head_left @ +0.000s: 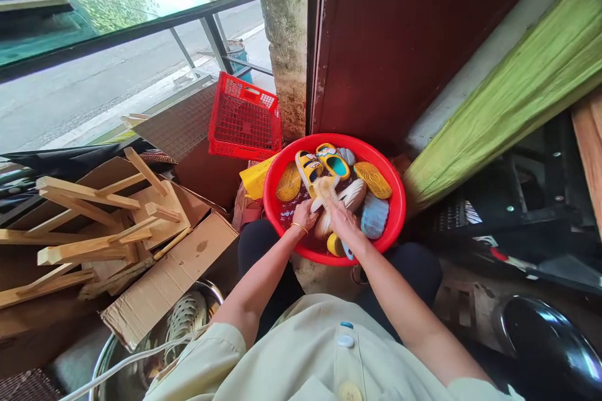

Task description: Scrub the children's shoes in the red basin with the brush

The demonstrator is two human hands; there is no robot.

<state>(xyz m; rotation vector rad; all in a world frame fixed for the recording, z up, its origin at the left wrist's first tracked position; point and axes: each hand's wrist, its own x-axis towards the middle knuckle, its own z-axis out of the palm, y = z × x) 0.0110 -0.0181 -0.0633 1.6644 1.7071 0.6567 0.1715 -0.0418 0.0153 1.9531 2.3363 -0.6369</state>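
Between my knees stands a red basin (399, 200) of dark water with several shoes and sandals in it. My left hand (305, 215) is closed on a pale shoe near the basin's middle. A scrub brush (325, 189) with light bristles lies over that shoe, and my right hand (342, 219) is wrapped round it. Behind my hands are yellow sandals (333, 161), one with a teal insole. To the right a blue shoe (375, 215) and a yellow sole (373, 180) rest in the water. Another yellow sole (288, 183) lies at the left.
A red plastic crate (245, 116) stands behind the basin at the left. Wooden stools (113, 225) and cardboard (174, 276) are piled on the left. A metal bowl (101, 363) sits at lower left. Green cloth (508, 94) hangs at the right, above a black round lid (548, 344).
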